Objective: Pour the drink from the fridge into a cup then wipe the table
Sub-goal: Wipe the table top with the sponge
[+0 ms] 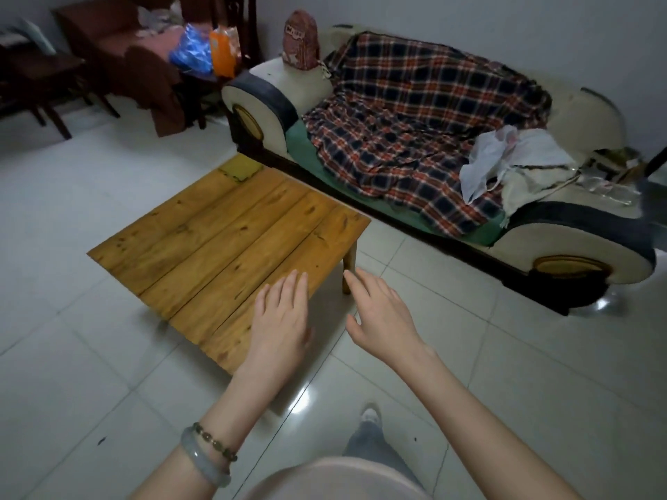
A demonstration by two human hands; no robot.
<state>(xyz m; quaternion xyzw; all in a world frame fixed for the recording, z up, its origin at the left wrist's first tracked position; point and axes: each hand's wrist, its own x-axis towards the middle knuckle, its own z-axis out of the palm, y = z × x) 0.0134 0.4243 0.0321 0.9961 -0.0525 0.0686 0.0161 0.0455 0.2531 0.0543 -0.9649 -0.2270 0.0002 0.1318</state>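
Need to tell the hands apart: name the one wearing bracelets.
The left hand: two bracelets circle its wrist; the right hand has a bare wrist.

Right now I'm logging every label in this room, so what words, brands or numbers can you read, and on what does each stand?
Patterned bag on the sofa arm: a small white label with dark letters, too blurred to read.
Orange bag at the back of the room: pale marks, too blurred to read.
Wooden table: no writing shows.
Nothing legible anywhere in view.
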